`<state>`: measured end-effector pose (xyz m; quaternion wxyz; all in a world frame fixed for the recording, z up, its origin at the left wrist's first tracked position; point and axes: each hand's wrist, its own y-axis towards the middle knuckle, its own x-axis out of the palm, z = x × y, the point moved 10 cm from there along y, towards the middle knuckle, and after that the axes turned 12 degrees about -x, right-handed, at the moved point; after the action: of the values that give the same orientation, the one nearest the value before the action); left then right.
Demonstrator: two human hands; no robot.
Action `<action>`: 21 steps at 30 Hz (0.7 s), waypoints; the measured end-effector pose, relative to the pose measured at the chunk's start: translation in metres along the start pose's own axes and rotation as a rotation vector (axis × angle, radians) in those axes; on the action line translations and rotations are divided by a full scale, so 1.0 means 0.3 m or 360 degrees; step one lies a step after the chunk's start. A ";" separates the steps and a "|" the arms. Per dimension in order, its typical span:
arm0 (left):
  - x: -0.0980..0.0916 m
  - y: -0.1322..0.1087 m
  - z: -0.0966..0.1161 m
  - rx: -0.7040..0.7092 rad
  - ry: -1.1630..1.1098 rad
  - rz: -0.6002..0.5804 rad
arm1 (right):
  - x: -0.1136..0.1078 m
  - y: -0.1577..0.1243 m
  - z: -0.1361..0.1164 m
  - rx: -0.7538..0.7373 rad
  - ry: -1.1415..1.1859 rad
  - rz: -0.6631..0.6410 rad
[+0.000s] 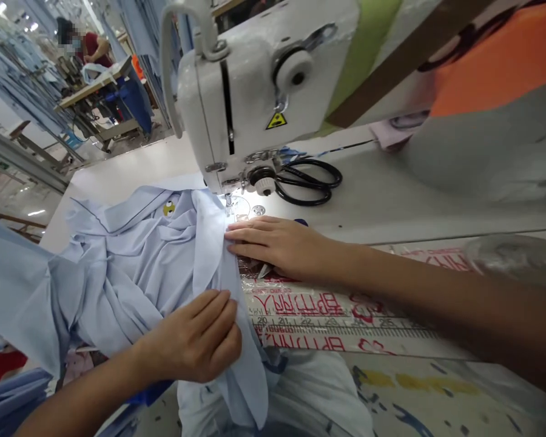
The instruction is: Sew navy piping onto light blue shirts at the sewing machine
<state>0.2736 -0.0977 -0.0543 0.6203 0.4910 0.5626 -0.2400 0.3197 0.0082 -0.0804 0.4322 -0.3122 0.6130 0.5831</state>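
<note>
A pale blue shirt [131, 273] lies bunched on the sewing table, with a small yellow-and-black badge [168, 209] near its collar. My left hand [195, 335] grips a fold of the shirt's front edge, and my right hand [277, 246] presses a long strip of that edge down beside the needle. That strip runs under the presser foot [228, 200] of a white industrial sewing machine [236, 103]. Black-handled scissors [307, 182] lie to the right of the machine head, beyond my right hand. The needle's tip is hidden by the fabric and the foot.
The white sewing table [391, 212] carries a printed measuring strip [337, 321] along its near side. A blurred orange and grey shape fills the top right. Behind on the left, a co-worker [93, 51] stands at another table [91, 88], among hanging blue garments.
</note>
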 end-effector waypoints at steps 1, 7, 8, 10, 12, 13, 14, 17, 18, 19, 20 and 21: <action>0.011 -0.004 0.001 0.0003 0.0001 -0.0018 | -0.002 0.000 0.001 -0.0003 -0.0005 0.0002; 0.018 -0.013 -0.001 -0.0059 -0.0059 0.0035 | -0.017 -0.007 -0.002 -0.0023 -0.0011 0.0014; 0.014 -0.013 0.000 -0.0067 -0.0073 0.0044 | -0.018 -0.007 -0.004 -0.0031 0.0002 0.0006; 0.012 -0.013 0.000 -0.0088 -0.0089 0.0049 | -0.019 -0.006 -0.006 -0.0035 0.0027 -0.0012; 0.019 -0.014 0.002 -0.0092 -0.0087 0.0020 | -0.020 -0.005 -0.006 -0.0030 0.0045 -0.0025; 0.023 -0.015 0.004 -0.0092 -0.0089 0.0008 | -0.019 -0.006 -0.005 -0.0026 0.0048 -0.0032; 0.025 -0.015 0.004 -0.0092 -0.0093 0.0006 | -0.018 -0.006 -0.004 -0.0027 0.0048 -0.0035; 0.023 -0.013 0.003 -0.0102 -0.0110 0.0034 | -0.012 -0.011 -0.001 -0.0022 0.0045 -0.0047; 0.021 -0.012 0.002 -0.0105 -0.0117 0.0040 | -0.010 -0.013 0.001 -0.0018 0.0044 -0.0054; 0.021 -0.011 0.001 -0.0108 -0.0127 0.0042 | -0.008 -0.015 0.002 -0.0014 0.0046 -0.0060; 0.021 -0.011 0.000 -0.0109 -0.0142 0.0041 | -0.006 -0.016 0.003 -0.0011 0.0049 -0.0066; 0.021 -0.011 -0.001 -0.0115 -0.0161 0.0042 | -0.006 -0.017 0.003 -0.0010 0.0052 -0.0070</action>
<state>0.2722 -0.0974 -0.0612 0.6682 0.4630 0.5324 -0.2359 0.3251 0.0083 -0.0810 0.4339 -0.3363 0.6110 0.5704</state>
